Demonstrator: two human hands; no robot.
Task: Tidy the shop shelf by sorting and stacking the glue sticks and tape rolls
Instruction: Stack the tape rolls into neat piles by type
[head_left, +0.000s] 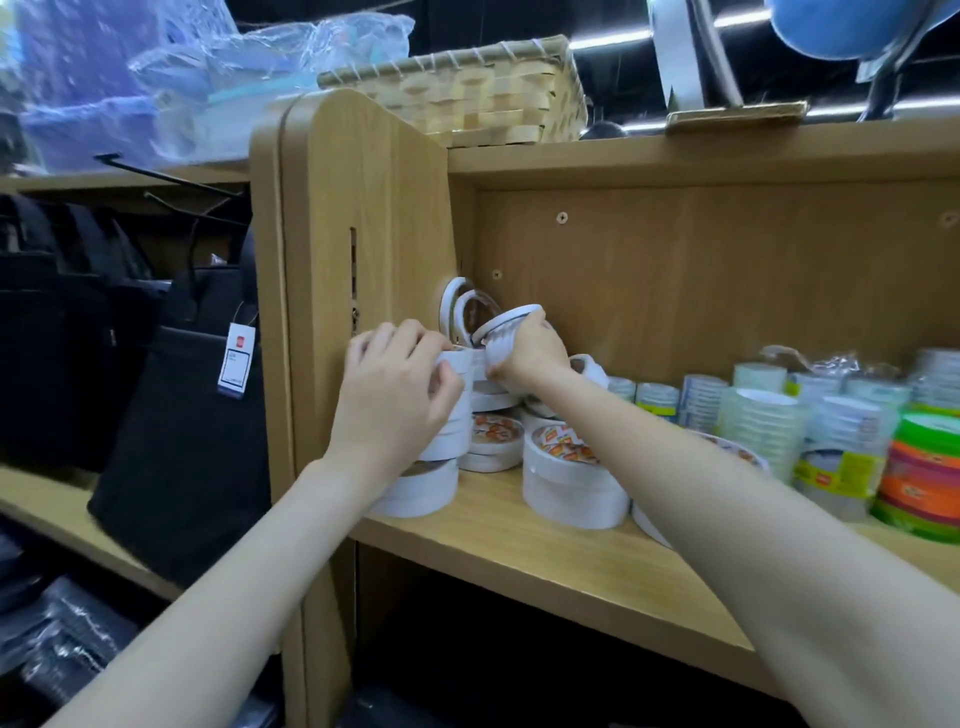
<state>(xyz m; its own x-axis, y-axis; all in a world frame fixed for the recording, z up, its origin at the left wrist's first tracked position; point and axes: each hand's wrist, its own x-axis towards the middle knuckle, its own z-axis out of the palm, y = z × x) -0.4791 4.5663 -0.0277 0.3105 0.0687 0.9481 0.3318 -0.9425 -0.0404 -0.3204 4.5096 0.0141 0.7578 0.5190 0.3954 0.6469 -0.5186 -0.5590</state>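
Gripping tilted tape roll (506, 325), right hand (530, 353), left hand (400, 384) clasping white stack (447, 415)

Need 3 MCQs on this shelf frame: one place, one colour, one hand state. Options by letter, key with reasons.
1. Where does the woven basket sit?
A. On top of the shelf unit
B. On the shelf board beside the tape
C. On the floor

2. What colour is the bag with the price tag hanging left of the shelf unit?
A. Red
B. Black
C. White

3. What is the right hand doing?
A. Hanging idle
B. Pressing flat on the board
C. Gripping a tilted white tape roll

Key: 1 A, the basket rests above the top board. 2 B, the bag's fabric is black. 3 C, the fingers curl round the roll, held above the stacks, while the left hand holds a stack of white rolls.
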